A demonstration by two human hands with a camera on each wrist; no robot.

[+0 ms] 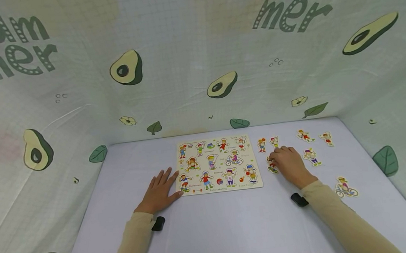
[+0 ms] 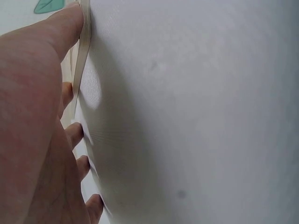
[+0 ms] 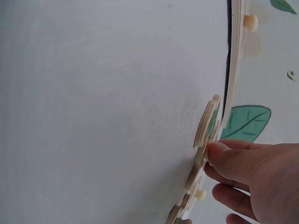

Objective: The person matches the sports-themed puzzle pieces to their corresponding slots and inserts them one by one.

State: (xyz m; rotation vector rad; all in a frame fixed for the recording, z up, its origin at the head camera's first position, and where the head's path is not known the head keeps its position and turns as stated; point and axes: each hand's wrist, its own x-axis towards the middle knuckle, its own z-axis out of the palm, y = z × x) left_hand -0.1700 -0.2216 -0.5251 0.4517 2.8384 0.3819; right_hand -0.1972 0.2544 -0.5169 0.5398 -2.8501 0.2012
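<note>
A wooden peg puzzle board (image 1: pixel 201 184) printed with children playing sports lies on the white table. My left hand (image 1: pixel 159 193) rests flat at its left edge, fingers spread, with thumb and index fingertip right at the border. To the right of the board, my right hand (image 1: pixel 289 165) pinches a puzzle piece (image 1: pixel 272 168) showing a child figure, partly hidden by the fingers. In the right wrist view, thumb and fingertip close on this wooden piece (image 3: pixel 206 123) low over the table, its knob hidden.
Two figure pieces (image 1: pixel 262 145) lie just beyond the right hand. Farther right are several more, among them a baseball child (image 1: pixel 312 157) and a cyclist (image 1: pixel 346 188) near the right forearm. A printed curtain (image 1: pixel 167 35) hangs behind and beside the table (image 1: pixel 229 231).
</note>
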